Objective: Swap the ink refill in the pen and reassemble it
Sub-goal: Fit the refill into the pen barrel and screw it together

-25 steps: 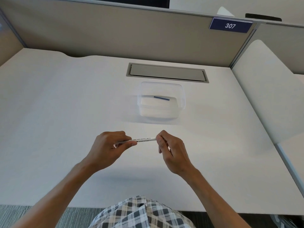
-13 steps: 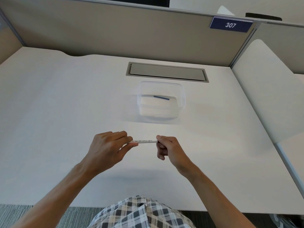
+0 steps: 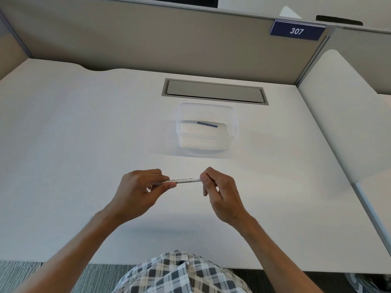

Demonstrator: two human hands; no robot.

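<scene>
While held level above the counter (image 3: 84,144), nearer the person than the clear tub (image 3: 207,142), white pen (image 3: 186,181): left hand (image 3: 135,191) grip curled round one end, right hand (image 3: 220,193) grip pinching the other; blue refill (image 3: 207,124) lying inside the tub

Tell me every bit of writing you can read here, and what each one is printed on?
"307": white digits on the blue sign clipped to the top of the partition.
"WHITE BOARD": lower line of print on the white pen, held between the left hand and the right hand.
Upper line of small print on the pen: too small and blurred to read with certainty.
</scene>
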